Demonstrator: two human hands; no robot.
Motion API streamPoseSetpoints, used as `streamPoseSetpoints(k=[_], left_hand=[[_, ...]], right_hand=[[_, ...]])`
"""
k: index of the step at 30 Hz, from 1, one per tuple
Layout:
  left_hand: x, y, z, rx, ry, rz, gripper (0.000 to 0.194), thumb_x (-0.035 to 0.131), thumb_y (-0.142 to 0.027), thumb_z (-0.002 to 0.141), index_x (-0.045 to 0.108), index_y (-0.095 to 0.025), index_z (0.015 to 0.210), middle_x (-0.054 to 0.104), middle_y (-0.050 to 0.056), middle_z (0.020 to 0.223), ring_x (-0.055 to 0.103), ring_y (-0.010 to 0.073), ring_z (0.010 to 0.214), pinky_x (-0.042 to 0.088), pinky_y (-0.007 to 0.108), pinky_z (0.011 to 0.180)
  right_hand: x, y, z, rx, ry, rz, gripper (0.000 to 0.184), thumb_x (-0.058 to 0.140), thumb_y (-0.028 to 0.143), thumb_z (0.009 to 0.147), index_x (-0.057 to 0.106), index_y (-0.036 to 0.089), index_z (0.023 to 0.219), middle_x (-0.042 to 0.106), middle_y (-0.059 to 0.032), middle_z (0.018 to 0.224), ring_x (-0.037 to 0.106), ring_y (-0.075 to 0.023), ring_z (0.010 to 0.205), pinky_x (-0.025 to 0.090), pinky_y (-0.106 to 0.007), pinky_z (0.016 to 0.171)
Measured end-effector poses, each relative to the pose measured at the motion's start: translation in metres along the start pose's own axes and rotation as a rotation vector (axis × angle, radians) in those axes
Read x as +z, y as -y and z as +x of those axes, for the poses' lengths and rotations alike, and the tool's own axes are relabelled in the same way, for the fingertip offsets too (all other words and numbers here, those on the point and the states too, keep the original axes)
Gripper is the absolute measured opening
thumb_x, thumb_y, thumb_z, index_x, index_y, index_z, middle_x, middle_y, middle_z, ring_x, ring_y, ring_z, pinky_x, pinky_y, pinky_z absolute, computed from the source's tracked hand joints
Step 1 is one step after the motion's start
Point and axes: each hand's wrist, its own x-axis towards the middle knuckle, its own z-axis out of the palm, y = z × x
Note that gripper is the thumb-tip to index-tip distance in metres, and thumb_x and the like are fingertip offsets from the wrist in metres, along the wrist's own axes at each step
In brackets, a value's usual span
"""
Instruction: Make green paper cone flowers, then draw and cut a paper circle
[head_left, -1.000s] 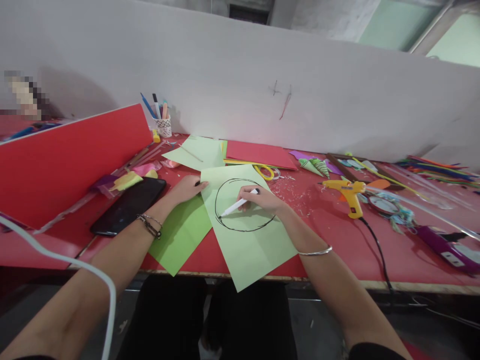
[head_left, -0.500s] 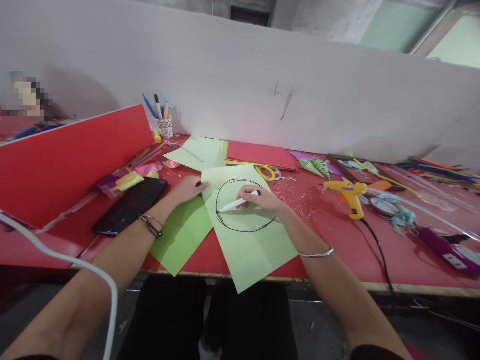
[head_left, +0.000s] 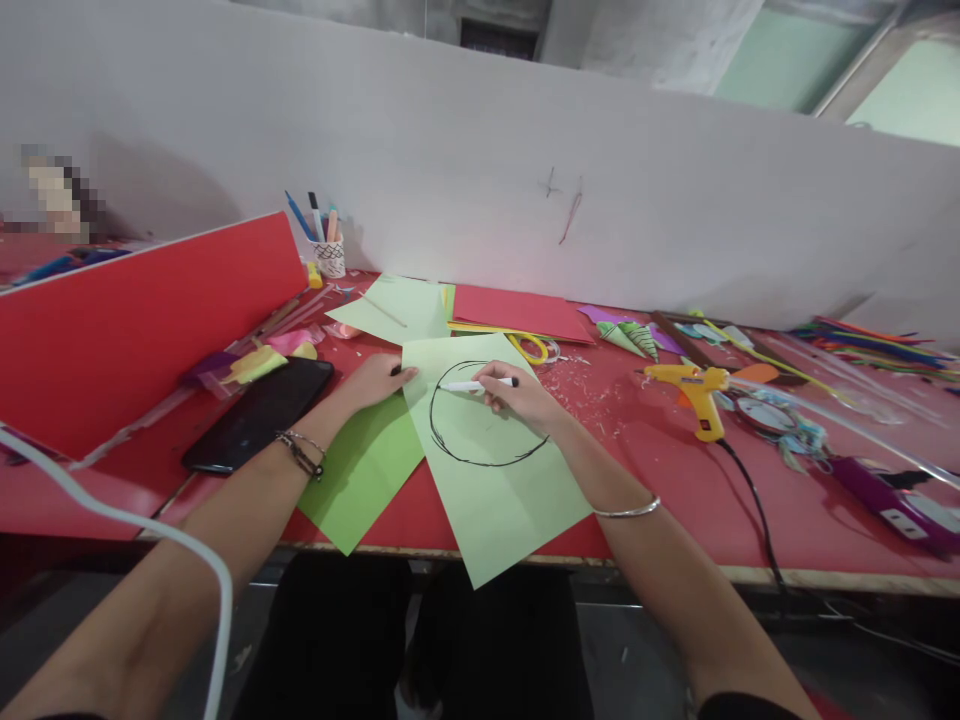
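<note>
My right hand (head_left: pixel 514 392) is closed round a white marker (head_left: pixel 466 386) with a black end. The marker's tip touches the upper left of a hand-drawn black circle on a light green sheet of paper (head_left: pixel 495 520). Part of the circle's right side is covered by my hand. At the sheet's left edge, my left hand (head_left: pixel 375 380) presses the paper with its thumb. A small black thing (head_left: pixel 396 370) shows between its thumb and fingers, too small to name surely. A brighter green sheet (head_left: pixel 364 470) lies partly under my left hand and the light green sheet.
A black phone (head_left: pixel 259 415) lies left of my left hand, by a raised red board (head_left: pixel 150 320). Yellow scissors (head_left: pixel 529 347) and stacked coloured paper (head_left: pixel 517 312) lie behind the sheet. A yellow glue gun (head_left: pixel 694 390) with a cord is rightward. A pen cup (head_left: pixel 328 257) stands behind.
My right hand has moved the marker tip up along the circle's left side, and the marker now lies nearly level. My left hand stays at the sheet's edge.
</note>
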Motion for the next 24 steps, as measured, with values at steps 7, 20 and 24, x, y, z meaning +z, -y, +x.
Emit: streamPoseSetpoints(k=[7,20,24], left_hand=[[0.0,0.001,-0.001,0.004,0.009,-0.046,0.041,0.039,-0.052,0.073,0.05,-0.015,0.057,0.054,0.003,0.056,0.047,0.015,0.053,0.03,0.024,0.048],[-0.001,0.003,0.0,0.024,0.021,-0.066,0.04,0.039,-0.05,0.074,0.052,-0.014,0.06,0.059,0.004,0.06,0.05,0.0148,0.055,0.033,0.023,0.05],[-0.001,0.002,-0.001,0.023,0.018,-0.041,0.04,0.039,-0.049,0.074,0.05,-0.015,0.059,0.058,0.004,0.06,0.05,0.0148,0.055,0.032,0.023,0.05]], right_hand=[[0.001,-0.004,0.004,-0.026,-0.115,0.076,0.026,0.054,0.043,0.072,0.051,0.019,0.081,0.054,0.0009,0.067,0.05,-0.0063,0.053,0.041,-0.019,0.047],[0.001,-0.009,0.009,-0.05,-0.327,-0.063,0.02,0.044,0.039,0.076,0.052,0.021,0.081,0.051,0.0024,0.072,0.055,-0.0068,0.053,0.04,-0.019,0.048],[0.004,-0.004,0.005,-0.076,-0.292,-0.126,0.022,0.043,0.04,0.077,0.052,0.021,0.082,0.053,0.002,0.073,0.054,-0.0066,0.055,0.038,-0.018,0.05]])
